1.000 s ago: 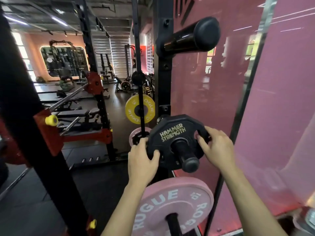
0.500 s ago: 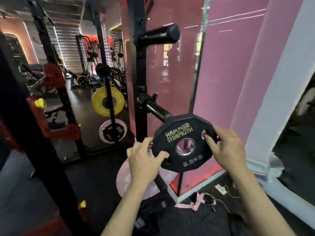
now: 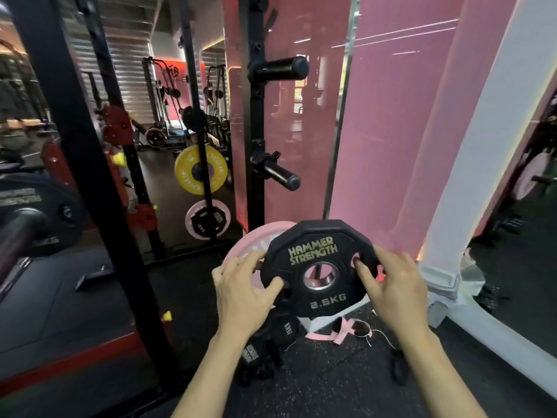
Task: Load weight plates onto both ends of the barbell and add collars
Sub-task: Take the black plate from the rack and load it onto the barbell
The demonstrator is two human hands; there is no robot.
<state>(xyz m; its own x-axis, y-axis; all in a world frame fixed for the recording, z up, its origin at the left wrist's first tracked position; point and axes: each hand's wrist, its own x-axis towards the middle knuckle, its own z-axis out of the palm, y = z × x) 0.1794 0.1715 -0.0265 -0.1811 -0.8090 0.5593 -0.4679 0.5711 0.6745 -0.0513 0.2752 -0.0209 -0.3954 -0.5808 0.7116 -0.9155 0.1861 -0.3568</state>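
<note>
Grip: both hands hold the black 2.5 kg plate [image 3: 319,268] by its edges, fingers curled round the rim and into its cut-outs; the left hand [image 3: 241,292] has its thumb across the lower-left face, and the right hand [image 3: 391,286] has a fingertip hooked in the right-hand grip hole.
Plate position: held in the air in front of the chest, clear of any peg, its lettered face towards the camera and its bore open; floor and a thin rod show through the hole.
Behind the plate: a pink plate [image 3: 256,241] sits low on the rack upright [image 3: 256,122], just beyond the black one; whether the two touch cannot be told.
Storage pegs: an upper peg [image 3: 278,69] and a bare middle peg [image 3: 278,173] both jut from the upright towards the right, well above the held plate.
Barbell: a thick dark sleeve end [image 3: 18,233] shows blurred at the far left edge, with another dark plate [image 3: 39,212] behind it.
Key relation: the sleeve lies well to the left of the grip, so by my judgement the left hand is nearer to it.
Next move calls for: turning the plate so that its bore lines up with the sleeve's long axis, then sliding it on from the sleeve's end.
Risk: with such a fingertip hold, a tilted bore may catch on the sleeve's end.
</note>
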